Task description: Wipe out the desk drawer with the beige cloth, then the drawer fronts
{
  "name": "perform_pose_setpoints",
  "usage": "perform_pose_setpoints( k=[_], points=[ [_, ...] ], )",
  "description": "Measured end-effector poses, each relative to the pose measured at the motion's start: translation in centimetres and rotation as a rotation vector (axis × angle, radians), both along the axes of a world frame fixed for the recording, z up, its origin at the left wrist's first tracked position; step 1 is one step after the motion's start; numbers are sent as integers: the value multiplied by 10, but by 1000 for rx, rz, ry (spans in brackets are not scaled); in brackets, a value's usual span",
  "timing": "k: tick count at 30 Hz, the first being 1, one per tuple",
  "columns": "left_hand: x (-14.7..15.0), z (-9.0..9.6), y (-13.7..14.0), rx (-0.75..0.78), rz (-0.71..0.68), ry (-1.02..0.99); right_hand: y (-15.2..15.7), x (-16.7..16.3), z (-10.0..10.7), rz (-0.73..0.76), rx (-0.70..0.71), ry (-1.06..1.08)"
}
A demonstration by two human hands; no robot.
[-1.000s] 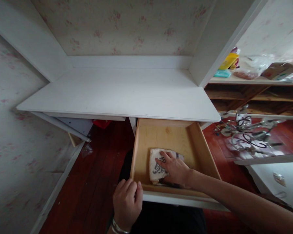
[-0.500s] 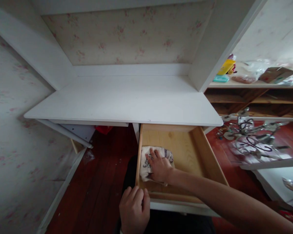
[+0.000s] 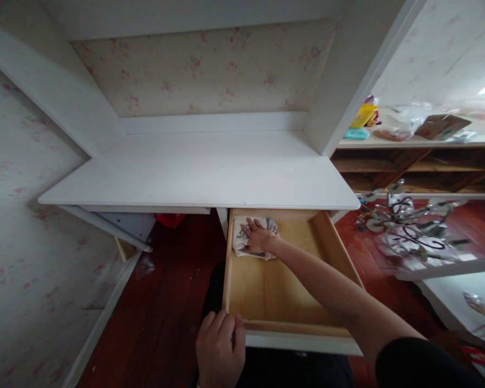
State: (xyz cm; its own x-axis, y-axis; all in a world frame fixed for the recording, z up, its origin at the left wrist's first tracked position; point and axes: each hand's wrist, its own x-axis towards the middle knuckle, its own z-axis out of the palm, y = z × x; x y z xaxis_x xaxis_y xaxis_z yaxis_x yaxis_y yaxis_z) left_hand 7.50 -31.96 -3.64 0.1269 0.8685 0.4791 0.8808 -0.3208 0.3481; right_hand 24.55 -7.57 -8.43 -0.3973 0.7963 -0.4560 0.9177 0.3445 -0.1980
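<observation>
A wooden drawer point(image 3: 291, 293) is pulled out from under the white desk point(image 3: 210, 167). Inside it, at the back left corner, lies a folded cream cloth point(image 3: 240, 245) with dark print. My right hand point(image 3: 261, 237) presses flat on this cloth with fingers spread, the arm reaching across the drawer from the right. My left hand point(image 3: 220, 345) is closed over the drawer's front left corner, its fingers curled on the edge. The drawer's bare bottom shows around the cloth.
On the right, a chandelier point(image 3: 412, 226) with curved arms rests on the red wooden floor point(image 3: 165, 312). Behind it stands a low shelf unit point(image 3: 420, 143) with bags and a cardboard box point(image 3: 442, 126) on top. Floral wallpaper point(image 3: 28, 226) covers the left wall.
My right hand has slid the cloth away from me, from the drawer's left middle to its back left corner. My left hand stays on the front corner.
</observation>
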Motion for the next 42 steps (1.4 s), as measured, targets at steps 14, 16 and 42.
perform_pose_setpoints(
  k=[14, 16, 42],
  points=[
    [-1, 3, 0, 2, -20, 38, -37, 177, -4, -69, 89, -23],
    [-2, 2, 0, 8, -26, 46, -44, 177, -1, -58, 95, -22],
    [-1, 1, 0, 19, -13, 38, -162, 51, 23, 153, 162, -32]
  ],
)
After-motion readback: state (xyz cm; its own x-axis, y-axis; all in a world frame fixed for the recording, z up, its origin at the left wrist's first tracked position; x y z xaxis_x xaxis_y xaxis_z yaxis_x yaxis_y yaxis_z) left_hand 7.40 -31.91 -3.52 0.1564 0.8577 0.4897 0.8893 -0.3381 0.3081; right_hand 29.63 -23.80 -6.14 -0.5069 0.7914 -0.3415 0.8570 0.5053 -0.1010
